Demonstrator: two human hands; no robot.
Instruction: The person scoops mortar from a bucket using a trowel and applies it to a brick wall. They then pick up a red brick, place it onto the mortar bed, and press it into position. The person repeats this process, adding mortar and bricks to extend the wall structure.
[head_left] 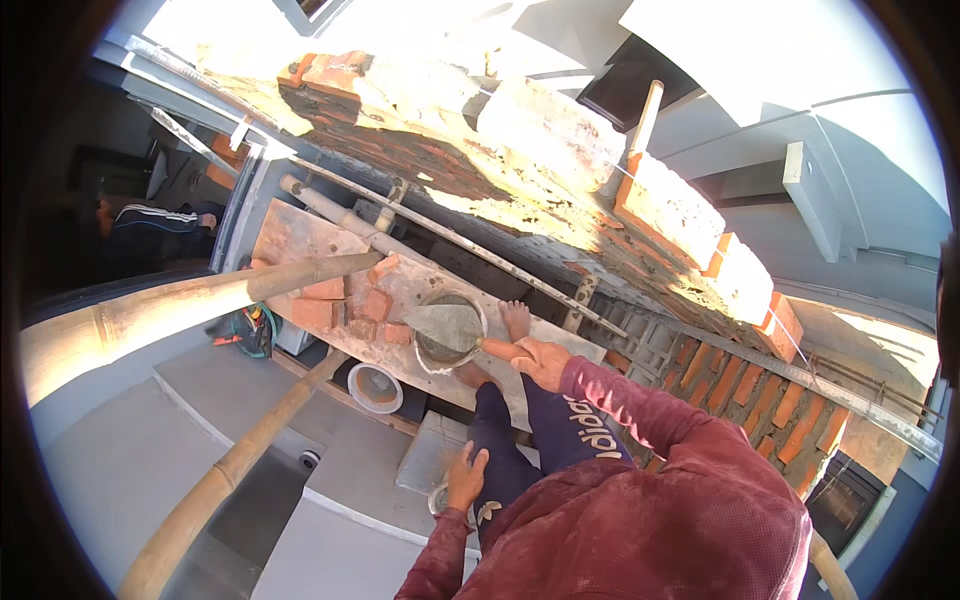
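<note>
Strong sunlight is falling on the brick wall point(545, 195), which is running from eleven to three o'clock of the bucket point(484, 318). This bucket is standing on a board point(300, 235), and broken bricks point(376, 305) are lying near nine o'clock of it. The right hand point(543, 362) is closing firmly around the handle of the trowel point(438, 326), whose blade is lying over the grey mortar point(445, 355) in the bucket, handle pointing toward four o'clock. At six o'clock, the left hand point(466, 478) is resting against the thigh point(490, 430), fingers loosely bent, seemingly holding nothing. For good scooping, I think, the wrist should be staying relaxed, the blade sliding low and coming up level.
</note>
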